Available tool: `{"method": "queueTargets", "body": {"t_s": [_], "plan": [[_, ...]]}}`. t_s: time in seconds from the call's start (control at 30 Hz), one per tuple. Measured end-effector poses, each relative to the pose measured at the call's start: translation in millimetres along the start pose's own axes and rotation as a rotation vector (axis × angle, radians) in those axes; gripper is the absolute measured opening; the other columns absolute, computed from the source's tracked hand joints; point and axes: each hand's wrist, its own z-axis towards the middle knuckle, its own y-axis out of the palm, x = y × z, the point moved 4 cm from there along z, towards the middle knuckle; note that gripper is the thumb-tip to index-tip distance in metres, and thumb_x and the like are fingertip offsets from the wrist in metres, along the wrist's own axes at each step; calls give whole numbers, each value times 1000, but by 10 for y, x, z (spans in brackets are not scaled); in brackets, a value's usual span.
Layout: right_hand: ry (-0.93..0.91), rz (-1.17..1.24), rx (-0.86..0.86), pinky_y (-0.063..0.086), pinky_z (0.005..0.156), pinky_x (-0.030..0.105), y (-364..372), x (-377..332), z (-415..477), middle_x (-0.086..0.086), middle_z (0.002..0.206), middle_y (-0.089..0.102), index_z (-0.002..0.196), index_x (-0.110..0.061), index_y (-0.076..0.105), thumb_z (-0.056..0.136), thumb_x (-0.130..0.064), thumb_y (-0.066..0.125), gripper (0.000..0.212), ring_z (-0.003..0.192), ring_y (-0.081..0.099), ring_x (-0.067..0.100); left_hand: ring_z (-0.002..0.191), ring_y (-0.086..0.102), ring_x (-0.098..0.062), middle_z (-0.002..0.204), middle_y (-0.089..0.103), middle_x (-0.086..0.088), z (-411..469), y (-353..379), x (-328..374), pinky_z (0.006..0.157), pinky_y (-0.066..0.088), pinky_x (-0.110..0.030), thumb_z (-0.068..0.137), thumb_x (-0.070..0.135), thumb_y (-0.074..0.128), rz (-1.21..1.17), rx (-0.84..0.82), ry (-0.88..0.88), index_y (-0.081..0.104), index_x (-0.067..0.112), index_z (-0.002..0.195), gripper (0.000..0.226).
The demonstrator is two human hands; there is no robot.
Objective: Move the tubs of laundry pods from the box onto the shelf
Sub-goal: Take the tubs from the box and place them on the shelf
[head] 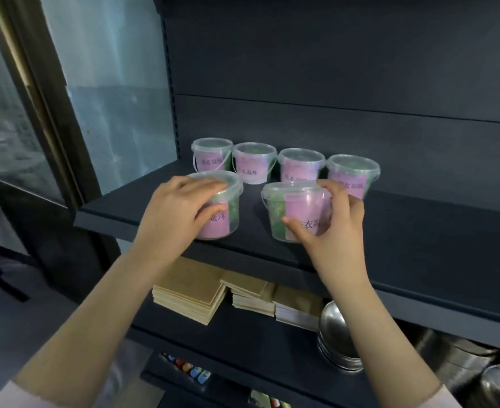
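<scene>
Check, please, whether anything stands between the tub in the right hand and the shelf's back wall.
Yes. The third back-row tub and the fourth back-row tub stand right behind the front right tub, which the right hand grips, blocking that path.

dim, cool daylight comes from the window (110, 83) at 10 o'clock. the dark shelf (419, 231) swallows detail, with soft shadows under each tub (254, 164). glare streaks the steel bowls (335, 331) at 5 o'clock. everything is slightly blurred; the edges bow outward.
</scene>
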Motion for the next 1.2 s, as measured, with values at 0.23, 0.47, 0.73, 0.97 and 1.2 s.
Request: {"method": "queueTargets", "body": {"t_s": [0.23,0.47,0.73,0.97,1.2], "plan": [[111,47,-29,44,90,6,667,-32,272,-11,114,36,113,-42,58,86,-36,66,29,97,60,15,137,35,-18,145,40,17,389,372,-933,113,26,-44,80,55,63,-289,-97,108,48,31,139,66],[172,-90,-62,40,71,-2,992,-65,551,-2,123,45,111,-36,58,87,-37,67,25,88,58,-4,104,51,23,108,48,54,501,591,-1634,72,42,3,55,75,75,-875,-227,-253,31,81,104,65],[218,-207,-31,48,80,28,1075,-13,812,-2,120,49,103,-29,57,85,-38,69,23,92,63,21,99,56,17,110,54,38,851,861,-1933,71,49,-6,45,79,77,-936,-263,-269,37,70,97,65],[240,-139,-100,46,78,12,1205,-69,860,-12,123,46,95,-42,61,75,-47,75,24,92,65,5,103,53,21,107,47,52,833,989,-2195,76,47,-11,43,78,79,-1014,-223,-311,37,53,126,97],[229,-111,34,44,74,11,1041,14,753,-2,119,57,93,-38,62,79,-43,74,19,84,61,-1,103,55,19,108,52,47,804,1013,-2098,72,47,-3,46,72,82,-1097,-237,-287,40,66,104,72]]}}
